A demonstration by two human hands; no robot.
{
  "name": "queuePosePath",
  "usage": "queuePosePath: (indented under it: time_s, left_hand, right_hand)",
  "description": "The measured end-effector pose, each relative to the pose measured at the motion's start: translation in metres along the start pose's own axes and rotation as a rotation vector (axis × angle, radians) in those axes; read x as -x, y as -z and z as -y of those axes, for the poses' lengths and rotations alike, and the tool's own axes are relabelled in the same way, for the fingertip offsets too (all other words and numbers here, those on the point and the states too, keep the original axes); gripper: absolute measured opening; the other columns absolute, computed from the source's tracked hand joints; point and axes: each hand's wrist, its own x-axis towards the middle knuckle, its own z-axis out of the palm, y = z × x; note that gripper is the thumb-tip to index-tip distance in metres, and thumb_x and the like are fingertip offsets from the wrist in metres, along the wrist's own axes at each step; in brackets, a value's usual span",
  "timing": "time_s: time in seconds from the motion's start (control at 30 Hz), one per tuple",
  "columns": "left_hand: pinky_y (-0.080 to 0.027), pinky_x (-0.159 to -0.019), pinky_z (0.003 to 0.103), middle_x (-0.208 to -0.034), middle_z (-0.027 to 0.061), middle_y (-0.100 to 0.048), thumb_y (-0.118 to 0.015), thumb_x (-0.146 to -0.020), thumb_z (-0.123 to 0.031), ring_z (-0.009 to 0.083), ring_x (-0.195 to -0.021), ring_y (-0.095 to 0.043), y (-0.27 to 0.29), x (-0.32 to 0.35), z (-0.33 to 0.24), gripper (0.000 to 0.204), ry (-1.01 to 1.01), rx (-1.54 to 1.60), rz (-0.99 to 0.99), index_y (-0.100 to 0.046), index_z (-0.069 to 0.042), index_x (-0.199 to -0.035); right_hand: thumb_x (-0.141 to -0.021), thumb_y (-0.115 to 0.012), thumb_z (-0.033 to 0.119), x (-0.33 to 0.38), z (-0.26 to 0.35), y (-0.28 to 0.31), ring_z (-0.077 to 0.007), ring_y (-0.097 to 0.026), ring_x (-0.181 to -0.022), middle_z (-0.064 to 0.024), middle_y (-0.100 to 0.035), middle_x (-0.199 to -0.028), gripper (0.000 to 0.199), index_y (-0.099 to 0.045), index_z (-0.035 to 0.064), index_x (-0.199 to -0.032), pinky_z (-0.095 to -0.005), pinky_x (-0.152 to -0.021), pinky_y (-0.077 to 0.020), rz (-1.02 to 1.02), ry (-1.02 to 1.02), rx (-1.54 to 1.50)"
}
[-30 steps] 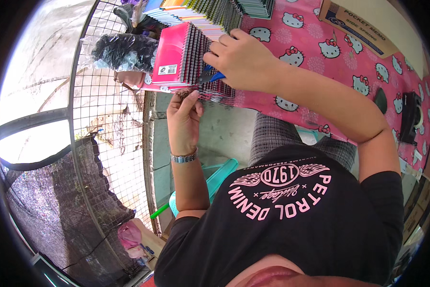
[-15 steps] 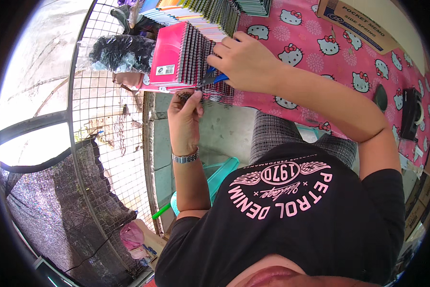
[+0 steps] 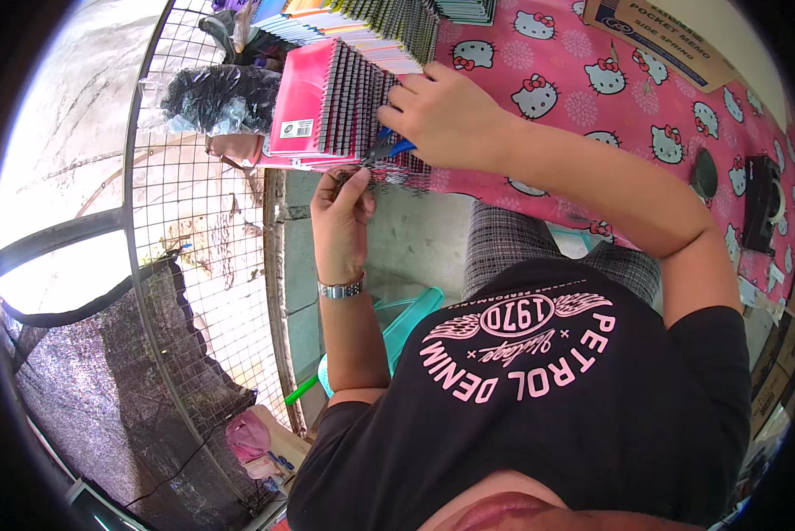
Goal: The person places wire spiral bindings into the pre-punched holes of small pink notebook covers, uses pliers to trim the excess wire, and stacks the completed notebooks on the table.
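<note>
A stack of red spiral notebooks [image 3: 302, 93] stands at the table's near left edge, its dark wire spines turned to the right. In my right hand [image 3: 455, 119] is a pair of blue-handled pliers [image 3: 395, 148], fingers closed round the handles. The pliers' dark jaws point left, at the stack's near corner. Just below that corner my left hand [image 3: 342, 208] pinches a dark, thin tangle that looks like spiral wire [image 3: 344, 177]. Thumb and fingertips partly hide it. The jaws are close to the left thumb; whether they grip a wire is too small to tell.
More spiral notebooks [image 3: 388, 35] stand behind the red stack. A black plastic bag [image 3: 225, 97] lies to the left, by a wire mesh fence [image 3: 176, 168]. On the pink patterned tablecloth [image 3: 583, 106] are a cardboard box [image 3: 658, 44] and a black tape dispenser [image 3: 760, 203].
The red notebooks appear slightly further left in the picture. My right hand with the pliers has shifted a little left; my left hand keeps nearly the same place and pinch.
</note>
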Motion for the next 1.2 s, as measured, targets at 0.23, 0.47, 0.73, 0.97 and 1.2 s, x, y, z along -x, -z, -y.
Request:
queuePosePath:
  time_s: [0.23,0.47,0.73,0.97,1.2]
  left_hand:
    - [-0.039,-0.05,0.022,-0.078,0.0001,-0.059,-0.064,-0.086,-0.002,0.009,-0.056,-0.051,0.011,-0.005,0.008,0.01,-0.003,0.14,-0.006,-0.06,-0.004,-0.095]
    - [-0.04,-0.055,0.025,-0.076,0.0021,-0.06,-0.061,-0.089,-0.005,0.0116,-0.056,-0.051,0.002,-0.002,0.008,0.009,0.034,0.065,-0.013,-0.061,-0.002,-0.097]
    - [-0.041,-0.05,0.021,-0.08,0.0019,-0.063,-0.065,-0.086,-0.002,0.0094,-0.055,-0.051,0.017,-0.008,0.018,0.013,0.057,0.189,0.01,-0.062,-0.003,-0.098]
    - [-0.042,-0.053,0.022,-0.08,0.0024,-0.063,-0.064,-0.086,0.0,0.0096,-0.058,-0.053,0.005,-0.007,0.022,0.01,0.02,0.055,0.001,-0.061,-0.003,-0.095]
    - [-0.046,-0.06,0.026,-0.083,0.0034,-0.063,-0.063,-0.087,-0.003,0.0121,-0.061,-0.055,0.021,-0.009,0.027,0.011,0.046,0.18,0.015,-0.061,-0.003,-0.097]
  right_hand:
    - [-0.065,-0.076,0.023,0.002,0.001,0.003,-0.0225,-0.064,-0.086,-0.0065,-0.065,-0.084,0.032,-0.062,0.0093,-0.09,-0.0377,-0.077,-0.0493,0.19,-0.115,-0.128]
    - [-0.065,-0.075,0.021,-0.001,0.004,-0.004,-0.0237,-0.064,-0.087,-0.0058,-0.065,-0.088,0.033,-0.062,0.0094,-0.092,-0.0374,-0.082,-0.0482,0.095,-0.022,-0.023]
    - [-0.077,-0.058,0.016,0.012,-0.001,0.002,-0.0218,-0.065,-0.093,-0.0066,-0.068,-0.09,0.016,-0.066,0.0086,-0.089,-0.0382,-0.084,-0.048,0.151,-0.076,-0.059]
    - [-0.074,-0.066,0.019,0.002,0.008,-0.008,-0.0225,-0.063,-0.094,-0.0043,-0.063,-0.087,0.02,-0.064,0.0084,-0.09,-0.0365,-0.084,-0.0466,0.22,-0.07,-0.053]
    - [-0.074,-0.066,0.021,0.018,-0.001,-0.015,-0.0225,-0.064,-0.09,-0.0054,-0.064,-0.084,0.019,-0.064,0.0083,-0.087,-0.0367,-0.08,-0.0485,0.156,-0.091,-0.07]
